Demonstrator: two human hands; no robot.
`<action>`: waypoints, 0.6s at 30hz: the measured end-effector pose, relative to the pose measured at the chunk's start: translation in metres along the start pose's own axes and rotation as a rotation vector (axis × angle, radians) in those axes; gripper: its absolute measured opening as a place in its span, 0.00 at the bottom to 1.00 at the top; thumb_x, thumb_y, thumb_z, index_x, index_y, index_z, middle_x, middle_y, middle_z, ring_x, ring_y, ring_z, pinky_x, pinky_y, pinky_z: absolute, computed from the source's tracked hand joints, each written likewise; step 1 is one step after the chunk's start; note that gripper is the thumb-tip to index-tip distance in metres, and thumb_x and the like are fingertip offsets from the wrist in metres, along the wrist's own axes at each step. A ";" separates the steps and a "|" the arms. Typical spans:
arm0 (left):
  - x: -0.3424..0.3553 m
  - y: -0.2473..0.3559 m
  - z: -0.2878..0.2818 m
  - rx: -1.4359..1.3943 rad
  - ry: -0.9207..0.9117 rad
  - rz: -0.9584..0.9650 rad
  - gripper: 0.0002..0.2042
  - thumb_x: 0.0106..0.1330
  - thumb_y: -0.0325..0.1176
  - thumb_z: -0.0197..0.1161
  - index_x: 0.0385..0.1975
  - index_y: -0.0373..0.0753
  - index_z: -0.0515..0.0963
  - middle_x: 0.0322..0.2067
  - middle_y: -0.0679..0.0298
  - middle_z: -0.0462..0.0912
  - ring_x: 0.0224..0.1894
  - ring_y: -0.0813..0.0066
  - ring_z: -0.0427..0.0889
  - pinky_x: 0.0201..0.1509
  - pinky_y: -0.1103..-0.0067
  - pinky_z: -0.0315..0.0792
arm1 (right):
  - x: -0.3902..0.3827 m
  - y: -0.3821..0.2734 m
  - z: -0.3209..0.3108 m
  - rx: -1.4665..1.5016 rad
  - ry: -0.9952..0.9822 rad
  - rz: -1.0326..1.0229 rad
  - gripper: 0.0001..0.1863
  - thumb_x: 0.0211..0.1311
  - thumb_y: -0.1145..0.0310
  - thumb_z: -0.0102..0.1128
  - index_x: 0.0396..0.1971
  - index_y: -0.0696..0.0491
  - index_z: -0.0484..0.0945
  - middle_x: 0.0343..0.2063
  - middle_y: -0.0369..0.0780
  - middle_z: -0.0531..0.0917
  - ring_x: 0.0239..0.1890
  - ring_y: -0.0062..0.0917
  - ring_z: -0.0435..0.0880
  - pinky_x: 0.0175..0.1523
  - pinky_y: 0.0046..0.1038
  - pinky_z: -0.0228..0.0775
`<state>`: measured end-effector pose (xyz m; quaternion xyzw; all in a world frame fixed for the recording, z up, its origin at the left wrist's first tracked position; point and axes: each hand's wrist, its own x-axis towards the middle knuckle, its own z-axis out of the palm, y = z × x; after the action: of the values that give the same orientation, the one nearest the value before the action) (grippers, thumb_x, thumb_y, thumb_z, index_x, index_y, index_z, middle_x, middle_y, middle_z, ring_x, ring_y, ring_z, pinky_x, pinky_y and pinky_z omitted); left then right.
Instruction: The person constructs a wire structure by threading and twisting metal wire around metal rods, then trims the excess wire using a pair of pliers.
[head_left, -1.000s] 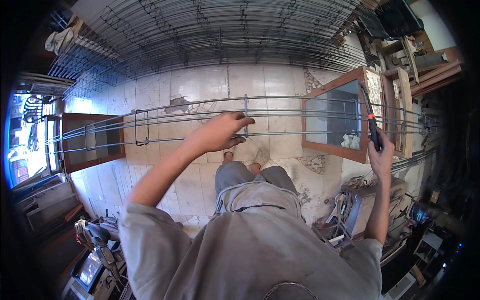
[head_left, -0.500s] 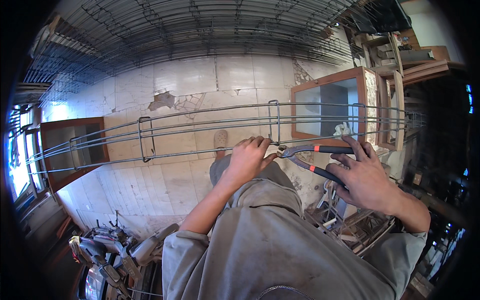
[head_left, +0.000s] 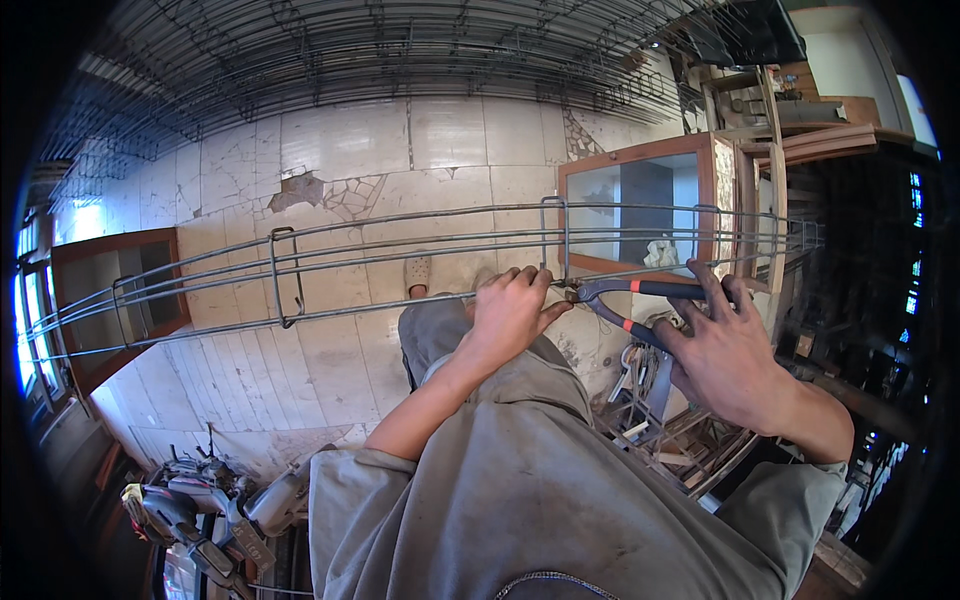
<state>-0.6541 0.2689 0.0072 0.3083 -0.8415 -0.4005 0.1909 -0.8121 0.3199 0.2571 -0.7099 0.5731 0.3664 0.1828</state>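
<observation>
A long cage of steel rods [head_left: 380, 218] with rectangular wire stirrups [head_left: 565, 240] runs crosswise in front of me. My left hand [head_left: 508, 310] has its fingers wrapped over the near rod, beside a stirrup. My right hand [head_left: 728, 355] grips black-handled pincers with orange bands [head_left: 600, 295], their handles spread apart and its fingers over them. The pincers' jaws meet the near rod's junction with the stirrup, just beside my left thumb; exactly what they bite is too small to tell.
Wood-framed glass cabinets [head_left: 635, 155] stand under both ends of the cage. Stacked wire cages [head_left: 420, 50] lie across the back. A motorbike [head_left: 200, 500] is at lower left, metal and wooden scrap [head_left: 650, 430] at lower right. Tiled floor [head_left: 250, 380] lies below.
The pincers have come from upright at the right to lie at the stirrup junction. My left hand has moved down and right onto the near rod. The view has shifted.
</observation>
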 end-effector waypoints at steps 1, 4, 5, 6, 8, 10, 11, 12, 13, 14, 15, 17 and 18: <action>0.000 0.001 0.001 0.006 0.007 0.002 0.19 0.57 0.49 0.70 0.33 0.39 0.79 0.27 0.61 0.81 0.33 0.61 0.83 0.35 0.68 0.76 | 0.001 -0.001 -0.001 -0.002 -0.011 -0.003 0.24 0.51 0.61 0.65 0.48 0.56 0.79 0.49 0.52 0.81 0.68 0.50 0.63 0.67 0.56 0.52; 0.000 0.002 0.003 0.016 0.013 -0.010 0.18 0.57 0.49 0.69 0.33 0.39 0.79 0.27 0.62 0.81 0.33 0.61 0.83 0.35 0.68 0.76 | 0.006 -0.003 0.001 -0.016 -0.032 0.005 0.23 0.53 0.62 0.63 0.48 0.57 0.78 0.49 0.53 0.81 0.67 0.51 0.64 0.66 0.56 0.52; 0.000 0.002 0.003 0.017 0.012 -0.017 0.18 0.57 0.49 0.69 0.33 0.39 0.79 0.27 0.62 0.80 0.33 0.61 0.83 0.35 0.69 0.76 | 0.008 -0.004 0.002 -0.021 -0.037 0.011 0.22 0.54 0.63 0.62 0.48 0.57 0.78 0.48 0.53 0.81 0.67 0.52 0.64 0.66 0.55 0.53; 0.000 0.001 0.004 0.018 0.013 -0.017 0.18 0.57 0.49 0.69 0.33 0.39 0.79 0.27 0.62 0.80 0.33 0.61 0.83 0.35 0.69 0.76 | 0.008 -0.004 0.002 -0.015 -0.035 0.008 0.22 0.55 0.63 0.61 0.48 0.57 0.78 0.48 0.53 0.81 0.66 0.52 0.65 0.66 0.55 0.53; 0.000 -0.001 0.006 0.018 0.014 -0.018 0.18 0.57 0.48 0.69 0.33 0.39 0.79 0.27 0.62 0.80 0.33 0.62 0.83 0.35 0.68 0.76 | 0.008 -0.004 0.000 -0.002 -0.032 0.005 0.21 0.56 0.64 0.59 0.48 0.58 0.78 0.47 0.53 0.81 0.65 0.52 0.67 0.65 0.55 0.54; 0.001 0.001 0.004 0.024 0.001 -0.028 0.17 0.57 0.48 0.69 0.33 0.39 0.79 0.27 0.62 0.81 0.33 0.62 0.83 0.35 0.68 0.77 | 0.008 -0.004 -0.002 -0.008 -0.032 -0.004 0.21 0.56 0.65 0.59 0.48 0.59 0.78 0.46 0.52 0.82 0.64 0.51 0.69 0.65 0.54 0.56; 0.001 0.001 0.003 0.027 -0.005 -0.033 0.17 0.57 0.48 0.69 0.33 0.39 0.79 0.27 0.62 0.81 0.33 0.62 0.83 0.35 0.68 0.77 | 0.007 -0.004 -0.002 -0.011 -0.032 -0.008 0.21 0.55 0.65 0.59 0.48 0.59 0.78 0.46 0.52 0.82 0.63 0.50 0.70 0.64 0.54 0.56; 0.001 0.001 0.003 0.020 -0.004 -0.032 0.17 0.57 0.48 0.69 0.33 0.39 0.79 0.27 0.62 0.81 0.33 0.62 0.83 0.35 0.68 0.77 | 0.007 -0.004 -0.001 -0.018 -0.014 -0.011 0.20 0.55 0.65 0.59 0.47 0.59 0.78 0.45 0.51 0.83 0.63 0.50 0.70 0.64 0.53 0.57; 0.001 0.001 0.004 0.013 -0.004 -0.032 0.17 0.57 0.48 0.69 0.33 0.39 0.80 0.27 0.62 0.81 0.33 0.61 0.83 0.35 0.68 0.77 | 0.006 -0.004 0.001 -0.026 0.004 -0.014 0.20 0.54 0.66 0.59 0.47 0.59 0.78 0.44 0.51 0.83 0.62 0.49 0.71 0.64 0.52 0.57; 0.000 0.001 0.004 0.007 -0.003 -0.031 0.17 0.57 0.48 0.69 0.33 0.39 0.80 0.27 0.62 0.81 0.33 0.61 0.83 0.35 0.68 0.77 | 0.006 -0.004 0.003 -0.034 0.023 -0.018 0.20 0.54 0.66 0.59 0.47 0.59 0.78 0.43 0.50 0.83 0.62 0.49 0.71 0.64 0.51 0.58; 0.000 0.001 0.003 0.004 -0.007 -0.028 0.17 0.58 0.47 0.69 0.33 0.39 0.80 0.28 0.62 0.81 0.33 0.61 0.83 0.35 0.68 0.77 | 0.005 -0.004 0.005 -0.049 0.042 -0.021 0.20 0.53 0.67 0.59 0.46 0.59 0.79 0.43 0.50 0.83 0.61 0.48 0.72 0.64 0.50 0.58; 0.000 0.001 0.000 -0.001 -0.017 -0.022 0.16 0.58 0.47 0.69 0.33 0.40 0.80 0.28 0.62 0.82 0.33 0.62 0.83 0.35 0.69 0.77 | 0.004 -0.004 0.006 -0.078 0.081 -0.028 0.19 0.52 0.68 0.59 0.45 0.59 0.79 0.41 0.49 0.84 0.60 0.47 0.72 0.63 0.48 0.59; 0.001 0.001 0.000 -0.004 -0.022 -0.022 0.16 0.58 0.47 0.69 0.34 0.40 0.80 0.28 0.62 0.82 0.33 0.62 0.83 0.35 0.69 0.77 | 0.004 -0.005 0.004 -0.077 0.073 -0.029 0.19 0.52 0.68 0.60 0.45 0.59 0.79 0.41 0.49 0.84 0.60 0.47 0.72 0.63 0.48 0.59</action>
<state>-0.6545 0.2687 0.0081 0.3125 -0.8394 -0.4076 0.1779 -0.8088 0.3217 0.2507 -0.7375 0.5545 0.3593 0.1396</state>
